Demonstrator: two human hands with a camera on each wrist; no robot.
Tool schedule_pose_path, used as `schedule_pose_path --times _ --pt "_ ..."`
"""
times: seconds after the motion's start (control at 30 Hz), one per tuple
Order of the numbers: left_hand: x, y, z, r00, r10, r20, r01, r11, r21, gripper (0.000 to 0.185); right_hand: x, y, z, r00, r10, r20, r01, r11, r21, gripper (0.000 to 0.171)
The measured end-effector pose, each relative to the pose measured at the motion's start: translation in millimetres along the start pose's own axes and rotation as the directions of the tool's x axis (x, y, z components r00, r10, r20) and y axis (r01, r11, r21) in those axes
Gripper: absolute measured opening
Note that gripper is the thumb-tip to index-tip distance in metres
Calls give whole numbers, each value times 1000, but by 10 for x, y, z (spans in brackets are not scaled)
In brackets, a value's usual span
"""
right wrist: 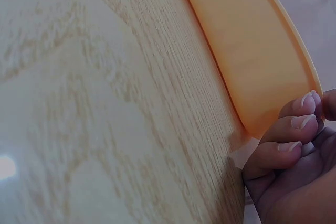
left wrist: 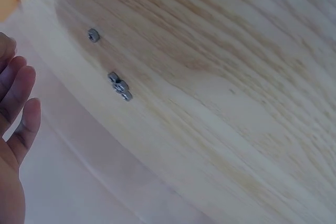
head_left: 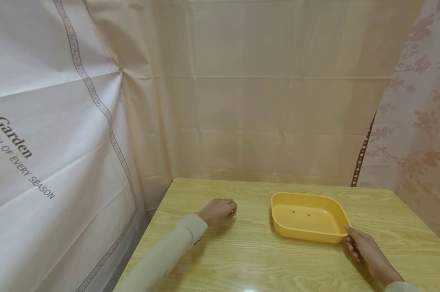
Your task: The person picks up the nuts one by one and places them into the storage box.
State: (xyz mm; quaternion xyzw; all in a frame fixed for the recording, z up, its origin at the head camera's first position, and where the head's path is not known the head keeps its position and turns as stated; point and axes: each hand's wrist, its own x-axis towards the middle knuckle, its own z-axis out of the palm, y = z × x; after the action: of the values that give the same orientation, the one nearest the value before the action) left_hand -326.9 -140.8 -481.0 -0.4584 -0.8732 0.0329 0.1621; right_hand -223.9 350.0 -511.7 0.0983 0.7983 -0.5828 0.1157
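A yellow plastic tray point(head_left: 307, 234) sits on the wooden table, with two small metal nuts point(head_left: 308, 215) on its floor. My right hand point(head_left: 366, 247) grips the tray's near right corner, thumb on the rim and fingers curled below it; the right wrist view shows the fingertips against the tray wall point(right wrist: 252, 51). To the left of the tray, my left hand point(head_left: 218, 211) is held over the table with bent fingers. Its fingertips are mostly out of the left wrist view, so whether they pinch anything is hidden. Beside that hand lie a single nut point(left wrist: 93, 35) and a small cluster of nuts point(left wrist: 121, 86).
The light wooden table point(head_left: 249, 263) has its far edge against a hanging beige cloth point(head_left: 260, 121). A white printed cloth point(head_left: 59, 162) hangs along the left side, and a floral cloth point(head_left: 424, 142) along the right.
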Motion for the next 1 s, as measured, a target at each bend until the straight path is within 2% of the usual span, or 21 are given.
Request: schedule_pose_path --times 0.3,0.8,1.0 --pt "108 41 -6 1000 -10 6 10 1000 -19 5 15 5 -8 1000 -8 -7 8 1000 4 53" --pt "273 145 -73 999 10 41 -9 1000 -24 8 14 40 -5 1000 -21 7 21 1000 -12 53" --pt "326 163 -39 999 30 23 -30 1000 -3 7 26 44 -9 1000 -22 7 22 1000 -4 53"
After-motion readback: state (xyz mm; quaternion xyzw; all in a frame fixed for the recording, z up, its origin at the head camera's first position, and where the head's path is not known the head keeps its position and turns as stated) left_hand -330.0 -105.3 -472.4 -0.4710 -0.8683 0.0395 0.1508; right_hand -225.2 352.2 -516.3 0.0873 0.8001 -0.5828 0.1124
